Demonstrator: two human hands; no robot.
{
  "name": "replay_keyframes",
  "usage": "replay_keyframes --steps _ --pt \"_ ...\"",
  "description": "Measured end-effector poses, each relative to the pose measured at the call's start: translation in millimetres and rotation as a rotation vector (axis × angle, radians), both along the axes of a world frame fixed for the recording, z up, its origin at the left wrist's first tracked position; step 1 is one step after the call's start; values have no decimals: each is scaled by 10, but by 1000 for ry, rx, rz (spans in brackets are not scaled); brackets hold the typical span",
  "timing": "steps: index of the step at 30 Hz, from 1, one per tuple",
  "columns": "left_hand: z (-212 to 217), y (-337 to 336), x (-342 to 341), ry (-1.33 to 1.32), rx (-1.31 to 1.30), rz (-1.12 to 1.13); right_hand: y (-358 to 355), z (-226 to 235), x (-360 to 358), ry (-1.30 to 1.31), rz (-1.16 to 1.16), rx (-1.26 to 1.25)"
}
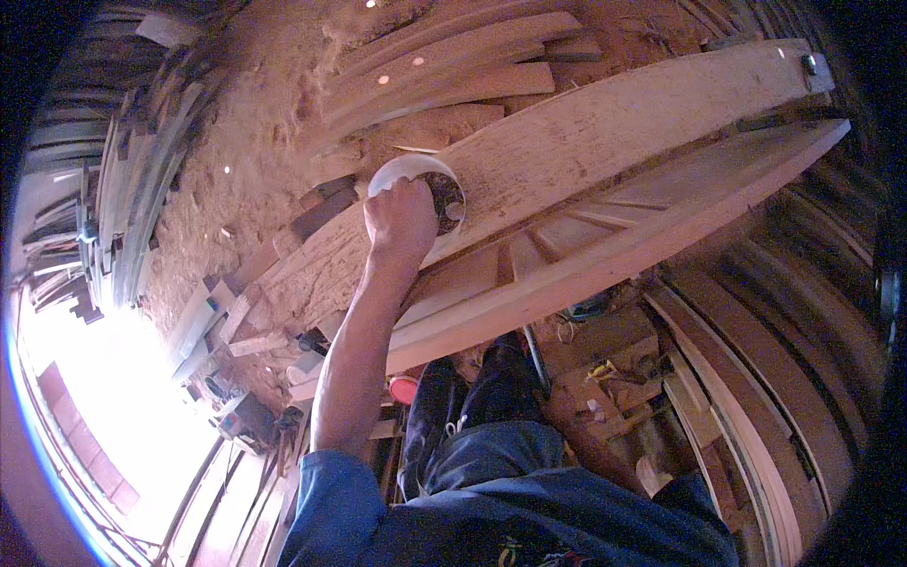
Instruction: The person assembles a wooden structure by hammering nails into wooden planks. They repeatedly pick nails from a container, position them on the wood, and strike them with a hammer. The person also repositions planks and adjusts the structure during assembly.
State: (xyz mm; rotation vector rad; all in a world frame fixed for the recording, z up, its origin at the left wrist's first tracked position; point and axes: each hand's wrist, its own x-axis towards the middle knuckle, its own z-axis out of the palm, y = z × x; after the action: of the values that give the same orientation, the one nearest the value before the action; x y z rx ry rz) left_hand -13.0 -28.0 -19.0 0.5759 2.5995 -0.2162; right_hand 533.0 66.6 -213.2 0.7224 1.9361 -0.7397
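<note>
Left hand [406, 215] clamped on a white tub [408, 168] over a long wooden board [605, 132].
The tub sits just left of the frame's centre, at the hand's upper right, its dark inside showing on the right; whether it touches the board, I cannot tell. Below the board lies a carved wooden panel [553, 241], slanting toward the upper right. The right hand [559, 408], lower centre-right, is too shadowed to tell its grip.
</note>
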Motion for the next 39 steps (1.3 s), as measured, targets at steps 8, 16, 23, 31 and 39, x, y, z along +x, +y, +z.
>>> replay_keyframes --steps 8,16,23,31,39 --pt "134 -244 96 47 397 270 -139 -45 183 6 12 82" --pt "566 -974 268 -274 1064 555 -479 146 237 121 84 248" --pt "483 -2496 1191 -301 1424 657 -1089 272 442 400 185 239" --pt "0 -4193 2449 -49 1297 812 -1754 122 839 492 130 264" --pt "-158 -4620 2689 173 1165 574 -1998 263 897 593 -10 324"
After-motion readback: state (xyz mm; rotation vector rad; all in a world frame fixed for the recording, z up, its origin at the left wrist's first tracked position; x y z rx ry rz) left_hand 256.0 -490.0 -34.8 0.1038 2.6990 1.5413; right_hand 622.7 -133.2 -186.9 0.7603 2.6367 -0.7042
